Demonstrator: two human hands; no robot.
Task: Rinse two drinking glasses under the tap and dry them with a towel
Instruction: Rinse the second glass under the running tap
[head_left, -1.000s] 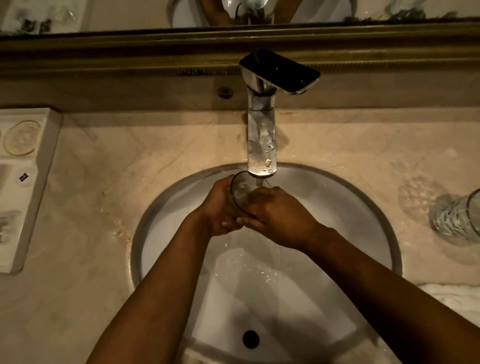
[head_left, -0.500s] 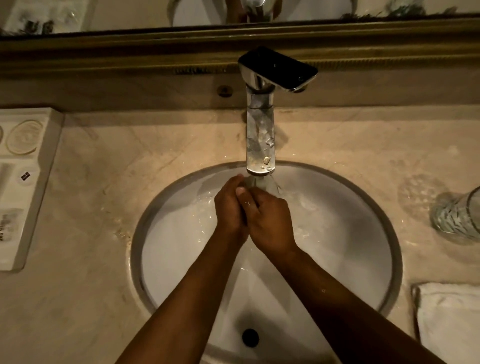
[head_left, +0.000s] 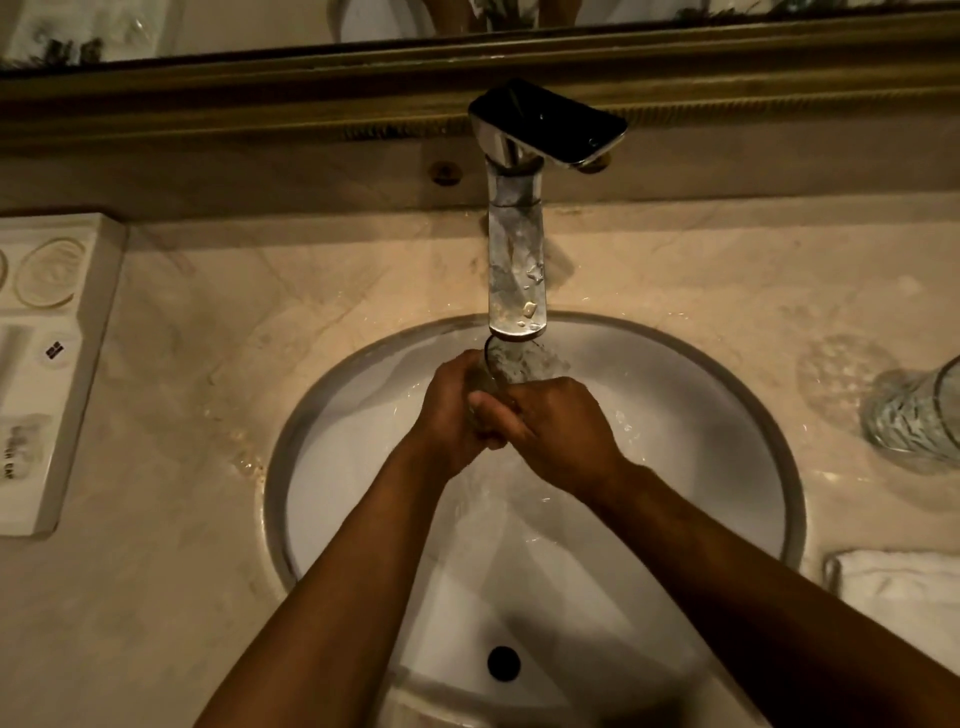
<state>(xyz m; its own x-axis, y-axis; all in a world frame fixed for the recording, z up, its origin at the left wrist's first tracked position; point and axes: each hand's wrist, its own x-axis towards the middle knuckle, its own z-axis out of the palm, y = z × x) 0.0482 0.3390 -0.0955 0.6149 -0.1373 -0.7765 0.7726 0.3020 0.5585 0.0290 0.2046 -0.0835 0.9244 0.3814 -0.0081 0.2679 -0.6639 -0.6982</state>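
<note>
I have both hands together over the white sink basin (head_left: 701, 441), directly under the spout of the chrome tap (head_left: 517, 270). My left hand (head_left: 452, 415) has its fingers curled round the clear drinking glass (head_left: 511, 364), and my right hand (head_left: 558, 431) wraps it from the other side, so the grip of each hand is closed on that one glass. The glass rim rises just above my knuckles, right beneath the spout, with water running onto it and splashing over the basin.

Well to the right of my grip, the second drinking glass (head_left: 914, 415) stands on the marble tabletop (head_left: 208, 364), cut off by the frame edge. Nearer to me on that same side lies a folded white towel (head_left: 893, 587). Far to the left of my grip sits a white amenity tray (head_left: 67, 374). The drain hole (head_left: 503, 663) shows below my forearms.
</note>
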